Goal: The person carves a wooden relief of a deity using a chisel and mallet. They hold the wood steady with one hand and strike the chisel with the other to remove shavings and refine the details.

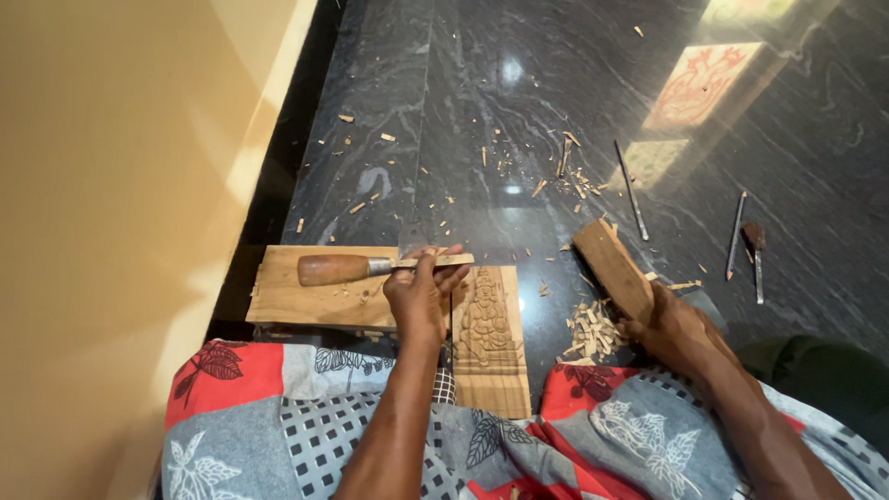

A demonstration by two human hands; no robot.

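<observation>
A carved wooden panel is lying at six o'clock across the person's lap. The right hand, at four o'clock, is gripping a wooden mallet. The left hand is pinching a chisel flat over the panel's top edge; a steady blade would help before striking.

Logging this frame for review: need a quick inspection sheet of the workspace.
Surface: dark polished stone floor, glossy with reflections.
Job's things: carved wooden panel; wooden-handled chisel lying across a flat board; wooden block.
Clutter: wood chips; loose metal tools.
Grippers: left hand, fingers on the chisel blade; right hand grips the block.
Cables: nothing seen.
Surroundings: pale wall; patterned cloth over lap.
</observation>
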